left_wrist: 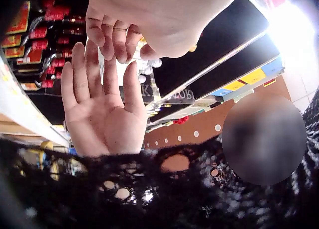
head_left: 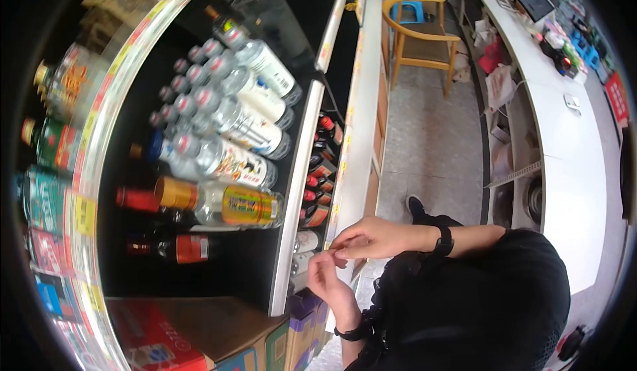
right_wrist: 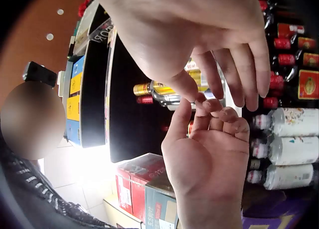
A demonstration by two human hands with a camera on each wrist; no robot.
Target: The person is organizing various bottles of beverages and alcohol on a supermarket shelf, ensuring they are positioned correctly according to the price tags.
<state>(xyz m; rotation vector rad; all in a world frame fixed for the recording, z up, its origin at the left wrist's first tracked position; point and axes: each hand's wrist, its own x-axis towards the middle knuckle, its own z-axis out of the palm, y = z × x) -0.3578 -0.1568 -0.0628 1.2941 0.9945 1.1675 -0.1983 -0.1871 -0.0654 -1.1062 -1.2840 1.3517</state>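
Observation:
In the head view my left hand (head_left: 330, 285) and right hand (head_left: 381, 238) meet at their fingertips beside a shelf edge. Nothing shows in either hand. The left wrist view has my left hand (left_wrist: 159, 24) at the top with bent, relaxed fingers, above the facing palm and extended fingers of my right hand (left_wrist: 104, 112). From the right wrist, my right hand (right_wrist: 199, 39) has long, loose fingers, and its thumb meets the bent fingertips of my left hand (right_wrist: 207, 164). The exact contact between fingers is partly hidden.
Left of the hands, a dark shelf holds clear bottles (head_left: 255, 129) and a yellow-labelled bottle (head_left: 245, 205). Cartons (head_left: 156, 338) stand below. A wooden chair (head_left: 421, 36) is at the aisle's far end, and a white counter (head_left: 570, 159) runs along the right.

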